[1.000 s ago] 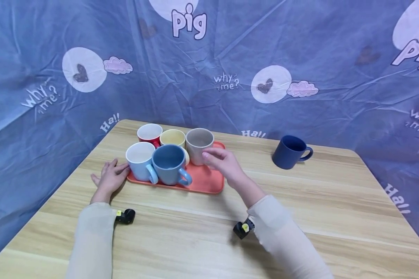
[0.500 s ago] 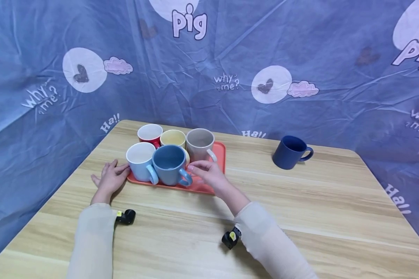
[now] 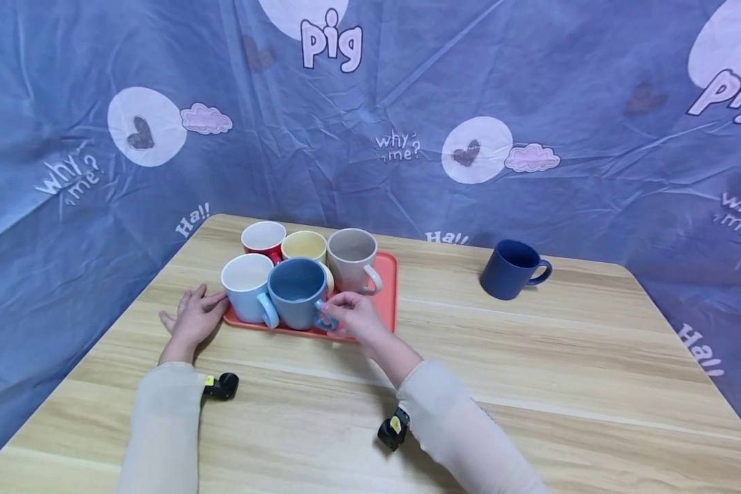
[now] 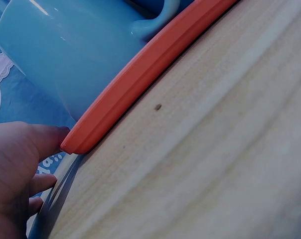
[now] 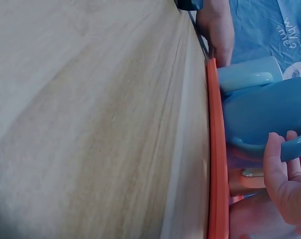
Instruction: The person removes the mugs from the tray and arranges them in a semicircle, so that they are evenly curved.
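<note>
My right hand [image 3: 358, 319] pinches the handle of a blue-grey mug [image 3: 292, 305] at the front of a coral-red tray [image 3: 387, 295]. In the right wrist view, thumb and fingers [image 5: 272, 159] meet around that handle. To its left stands a light blue mug [image 3: 242, 300] with a white inside. My left hand [image 3: 195, 317] lies at the tray's left end, fingers spread, and one digit touches the tray corner in the left wrist view. Behind are a red mug [image 3: 263, 237], a yellow mug [image 3: 304, 245] and a taupe mug [image 3: 348, 264], whose handle points forward right.
Apart from the tray, a navy mug [image 3: 506, 271] stands at the back right of the wooden table [image 3: 531, 384], handle to the right. A blue printed cloth [image 3: 346, 165] hangs behind the table and along its sides.
My right hand has moved from the taupe mug forward and left to the blue-grey mug, taking its handle. The taupe mug's handle has come into sight. The left hand stays put.
</note>
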Tool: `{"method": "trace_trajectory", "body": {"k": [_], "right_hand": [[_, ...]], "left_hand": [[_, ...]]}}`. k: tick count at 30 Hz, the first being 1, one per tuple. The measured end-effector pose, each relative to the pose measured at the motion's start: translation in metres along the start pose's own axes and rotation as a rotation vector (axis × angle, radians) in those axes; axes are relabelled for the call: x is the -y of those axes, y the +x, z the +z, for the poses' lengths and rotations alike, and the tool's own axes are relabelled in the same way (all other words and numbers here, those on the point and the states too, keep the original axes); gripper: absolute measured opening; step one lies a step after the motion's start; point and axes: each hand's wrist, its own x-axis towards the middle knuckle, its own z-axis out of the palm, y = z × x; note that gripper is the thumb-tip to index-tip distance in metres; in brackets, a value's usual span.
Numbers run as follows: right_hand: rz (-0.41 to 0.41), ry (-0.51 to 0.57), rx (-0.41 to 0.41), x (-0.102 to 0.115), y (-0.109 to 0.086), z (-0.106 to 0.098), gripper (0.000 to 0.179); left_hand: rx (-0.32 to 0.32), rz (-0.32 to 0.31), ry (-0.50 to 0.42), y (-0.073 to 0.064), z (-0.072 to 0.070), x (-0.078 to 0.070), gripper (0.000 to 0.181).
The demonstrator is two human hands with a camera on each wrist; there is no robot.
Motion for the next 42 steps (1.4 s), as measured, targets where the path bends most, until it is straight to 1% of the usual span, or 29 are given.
{"method": "trace_trajectory", "body": {"k": [3,8,14,18,22,26,34,38,42], "right_hand": [[-0.002,-0.012,0.001,-0.0015,0.0014,0.0014,0.015],[0.0,-0.036,0.031,-0.0038,0.0037,0.0027,0.016],[-0.009,-0.003,0.058,-0.0052,0.0039,0.0034,0.015],[-0.002,0.011,0.067,-0.0018,0.0004,0.0044,0.016],[0.034,0.024,0.042,-0.0039,0.0014,0.0055,0.018],[0.068,0.049,0.002,-0.0041,-0.0004,0.0074,0.02],[0.083,0.089,-0.067,-0.0028,-0.0028,0.0091,0.019],[0.067,0.105,-0.083,-0.0034,-0.0031,0.009,0.018],[0.028,0.102,-0.078,-0.0036,-0.0039,0.0077,0.018]], "left_hand": [[-0.003,0.002,-0.003,-0.0001,0.0001,0.0002,0.051],[-0.007,0.003,-0.002,-0.0002,0.0008,0.0015,0.05],[-0.005,-0.001,-0.008,0.0008,0.0018,0.0012,0.05],[-0.008,-0.002,-0.011,0.0013,0.0015,0.0005,0.05],[-0.008,0.0,-0.01,0.001,0.0015,0.0012,0.05],[-0.006,0.001,-0.008,0.0007,0.0017,0.0018,0.05],[-0.01,0.0,-0.005,0.0006,0.0022,0.0021,0.049],[-0.006,0.002,-0.007,0.0008,0.0023,0.0014,0.049],[-0.015,0.002,0.001,0.0009,0.002,0.0017,0.048]]}}
